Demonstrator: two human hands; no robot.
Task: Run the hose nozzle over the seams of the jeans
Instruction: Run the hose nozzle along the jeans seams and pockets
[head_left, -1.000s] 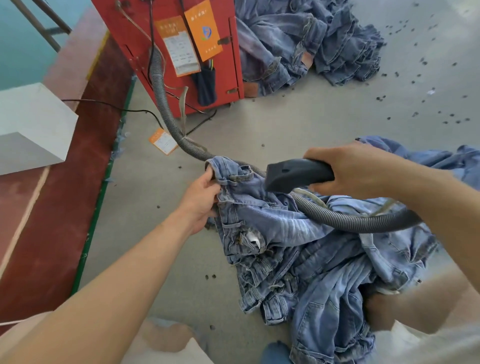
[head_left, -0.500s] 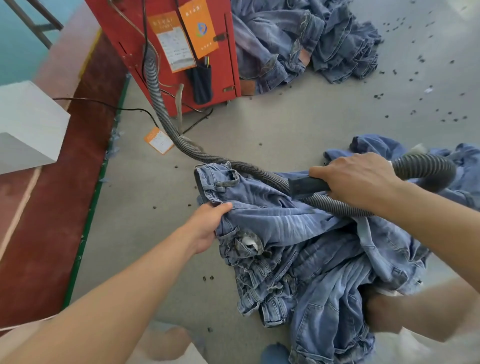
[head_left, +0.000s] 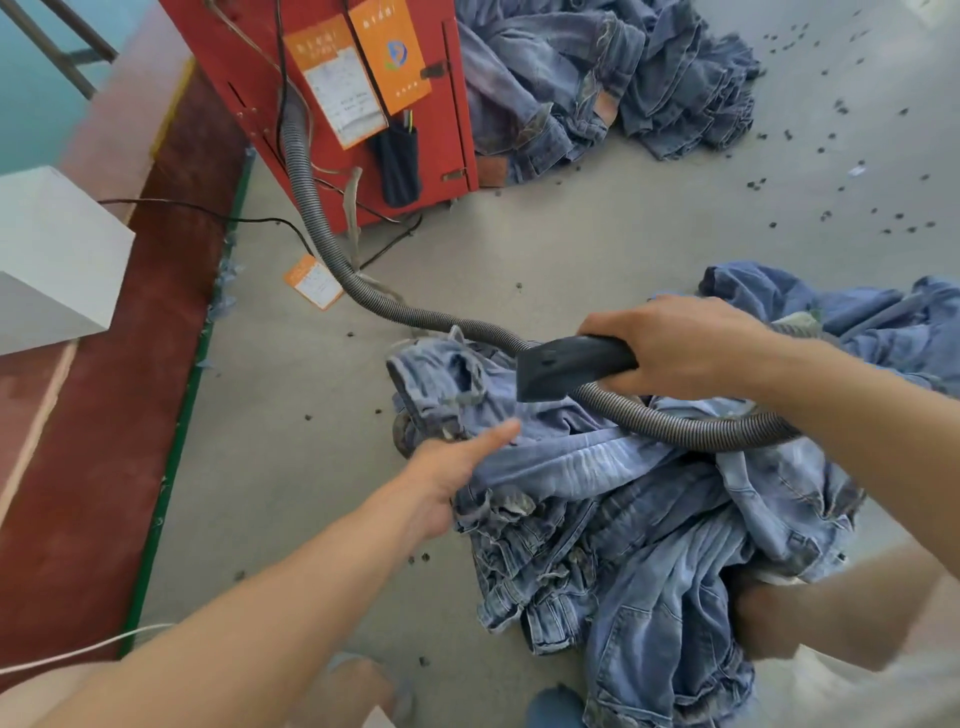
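Two hands are at work on one pair of jeans (head_left: 597, 467) that lies topmost on a heap of denim on the grey floor (head_left: 571, 249). The right hand (head_left: 680, 345) is clenched around the dark nozzle (head_left: 566, 366), whose flared mouth points left and hangs just above the cloth near the waistband (head_left: 441, 374); contact between mouth and denim cannot be confirmed. The grey ribbed hose (head_left: 332, 260) runs from the red machine (head_left: 363, 104) across the floor, passes under the nozzle and loops back over the heap toward that hand. The left hand (head_left: 457, 462) lies on the cloth below the waistband with its fingers (head_left: 498, 431) extended and released, pressing rather than gripping; the image is blurred there, so the exact contact is uncertain. Judged from this, the sweep along the waistband seam is in hand. The next pass appears to call for a lower nozzle mouth, flush on the seam line, and for the left hand to hold the denim flat and taut. A second denim pile (head_left: 623, 78) lies beside the machine, well apart.
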